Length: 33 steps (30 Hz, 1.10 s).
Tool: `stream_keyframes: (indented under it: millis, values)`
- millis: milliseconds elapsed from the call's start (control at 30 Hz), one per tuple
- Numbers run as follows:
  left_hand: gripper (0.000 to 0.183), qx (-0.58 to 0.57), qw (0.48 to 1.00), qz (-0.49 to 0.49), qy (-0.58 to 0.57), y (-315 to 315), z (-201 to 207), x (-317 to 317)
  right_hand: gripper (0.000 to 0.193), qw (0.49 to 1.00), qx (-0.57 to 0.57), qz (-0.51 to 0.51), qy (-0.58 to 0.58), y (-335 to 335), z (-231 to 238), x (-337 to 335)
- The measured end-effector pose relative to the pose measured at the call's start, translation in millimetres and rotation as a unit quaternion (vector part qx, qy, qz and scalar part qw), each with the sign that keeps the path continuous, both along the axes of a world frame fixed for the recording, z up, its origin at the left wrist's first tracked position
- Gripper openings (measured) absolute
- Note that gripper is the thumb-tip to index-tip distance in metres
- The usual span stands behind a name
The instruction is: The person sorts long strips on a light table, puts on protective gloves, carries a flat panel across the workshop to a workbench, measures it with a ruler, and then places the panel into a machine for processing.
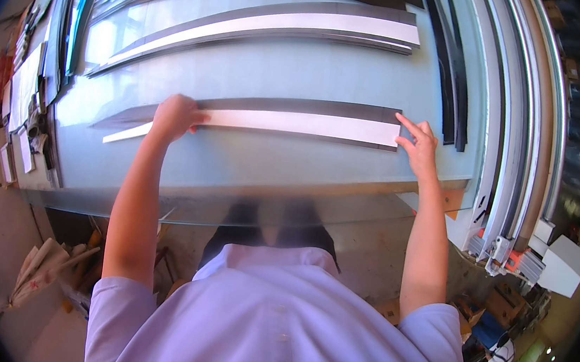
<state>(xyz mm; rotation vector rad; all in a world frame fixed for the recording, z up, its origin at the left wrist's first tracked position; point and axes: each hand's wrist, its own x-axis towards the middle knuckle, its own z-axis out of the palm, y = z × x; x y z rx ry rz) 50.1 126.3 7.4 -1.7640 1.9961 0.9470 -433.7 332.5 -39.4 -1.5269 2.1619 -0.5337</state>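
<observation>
A long white strip (296,123) lies on top of a stack of dark strips on the pale blue-grey table (270,165), running left to right in front of me. My left hand (175,117) rests on its left part, fingers curled down onto it. At the strip's right end, my right hand (417,143) touches the edge with fingers spread, index finger pointing along the end.
A second stack of white and dark strips (271,27) lies farther back, with more dark strips (457,71) at the right. Long metal rails (521,134) run along the table's right side. Paper pieces and clutter (23,96) sit at the left edge.
</observation>
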Motion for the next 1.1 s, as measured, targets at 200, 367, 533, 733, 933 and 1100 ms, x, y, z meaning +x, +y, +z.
stream_keyframes:
  millis: [200, 367, 533, 733, 933, 1100]
  values:
    - [0.027, 0.02, 0.999, 0.023, 0.009, 70.6, -2.8, 14.1, 0.058, 0.998, 0.014, 0.012, 0.064, 34.6, 11.9, 13.0]
    - [0.028, 0.021, 0.998, 0.056, -0.005, 90.2, -2.4, 11.3, 0.041, 0.972, -0.021, -0.031, 0.233, 27.8, 22.1, 61.4]
    - [0.029, 0.01, 0.998, 0.054, -0.002, 89.2, -8.2, 13.4, 0.061, 0.985, -0.171, -0.017, 0.007, -39.5, -20.5, 249.4]
    - [0.029, 0.015, 0.998, 0.057, 0.008, 89.4, -7.2, 18.6, 0.074, 0.984, -0.049, 0.077, 0.154, -53.4, -18.6, 247.5]
    - [0.029, 0.025, 0.997, 0.071, 0.013, 90.1, -10.7, 20.6, 0.075, 0.96, -0.035, -0.082, 0.266, -13.2, -38.2, 95.4]
    - [0.027, 0.022, 0.999, 0.032, -0.012, 85.6, -11.7, 15.3, 0.066, 0.924, -0.062, -0.13, 0.354, 22.2, -55.0, 15.3]
